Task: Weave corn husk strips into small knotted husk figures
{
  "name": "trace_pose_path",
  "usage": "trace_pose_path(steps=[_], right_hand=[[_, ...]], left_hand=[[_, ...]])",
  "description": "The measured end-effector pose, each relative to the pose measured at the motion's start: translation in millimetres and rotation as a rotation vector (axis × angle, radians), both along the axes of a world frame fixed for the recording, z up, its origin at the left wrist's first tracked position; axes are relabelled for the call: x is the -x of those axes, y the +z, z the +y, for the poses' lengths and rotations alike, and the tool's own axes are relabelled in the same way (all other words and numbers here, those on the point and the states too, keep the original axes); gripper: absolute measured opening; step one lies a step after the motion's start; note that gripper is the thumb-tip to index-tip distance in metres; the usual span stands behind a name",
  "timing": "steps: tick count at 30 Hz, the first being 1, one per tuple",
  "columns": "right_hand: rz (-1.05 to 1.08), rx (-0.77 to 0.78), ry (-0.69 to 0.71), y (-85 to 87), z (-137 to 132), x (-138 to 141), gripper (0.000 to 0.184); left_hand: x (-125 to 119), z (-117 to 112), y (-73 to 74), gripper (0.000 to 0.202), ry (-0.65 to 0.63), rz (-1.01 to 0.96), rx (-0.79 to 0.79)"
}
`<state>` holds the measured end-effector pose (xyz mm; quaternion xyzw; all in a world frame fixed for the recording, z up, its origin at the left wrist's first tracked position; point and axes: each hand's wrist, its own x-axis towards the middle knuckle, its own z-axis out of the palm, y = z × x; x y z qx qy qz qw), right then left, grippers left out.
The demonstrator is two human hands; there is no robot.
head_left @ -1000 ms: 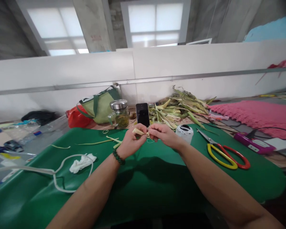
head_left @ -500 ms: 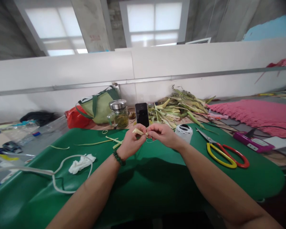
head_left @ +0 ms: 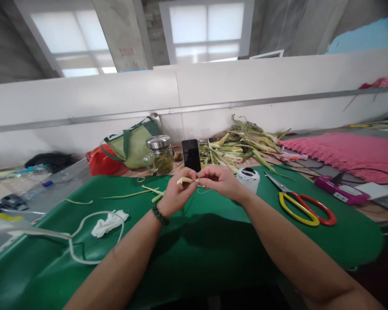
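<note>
We have the pale husk piece (head_left: 185, 179) between our hands, above the green-covered tabletop (head_left: 226, 258) and in front of the phone (head_left: 191, 154). Our left hand's (head_left: 177, 193) grip pinches it between thumb and fingers; our right hand's (head_left: 222, 184) grip pinches its other end, though the fingers hide the exact hold. We judge it light, soft and pliable — likely to crease or split along its fibres — so we'd hold the folded body broadly and squeeze gently.
</note>
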<state>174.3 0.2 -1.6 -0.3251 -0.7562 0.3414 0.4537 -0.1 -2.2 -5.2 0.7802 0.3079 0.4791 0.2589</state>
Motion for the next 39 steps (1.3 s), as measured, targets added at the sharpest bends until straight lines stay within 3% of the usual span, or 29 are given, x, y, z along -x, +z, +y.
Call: trace_pose_path(steps=[5, 11, 18, 27, 35, 39], right_hand=[[-0.06, 0.045, 0.077, 4.5, 1.1, -4.6, 0.016], [0.001, 0.055, 0.115, 5.2, 1.9, -3.1, 0.018], [0.042, 0.095, 0.128, 4.0, 1.4, -0.7, 0.018], [-0.19, -0.25, -0.013, 1.0, 3.4, -1.1, 0.021], [-0.04, -0.177, -0.03, -1.5, -0.1, 2.6, 0.022], [-0.119, -0.283, -0.096, -3.5, 4.6, 2.1, 0.021]], left_hand=[[1.9, -0.3, 0.5, 0.012, -0.043, 0.067, -0.072], [2.5, -2.5, 6.4, 0.018, -0.09, 0.023, -0.013], [3.9, -4.4, 8.8, 0.016, -0.076, 0.068, -0.122], [1.4, -4.6, 8.7, 0.002, 0.003, 0.169, -0.134], [-1.3, -2.1, 5.3, 0.011, 0.005, 0.101, -0.051], [-0.9, -3.9, 6.7, 0.01, 0.031, 0.148, -0.128]])
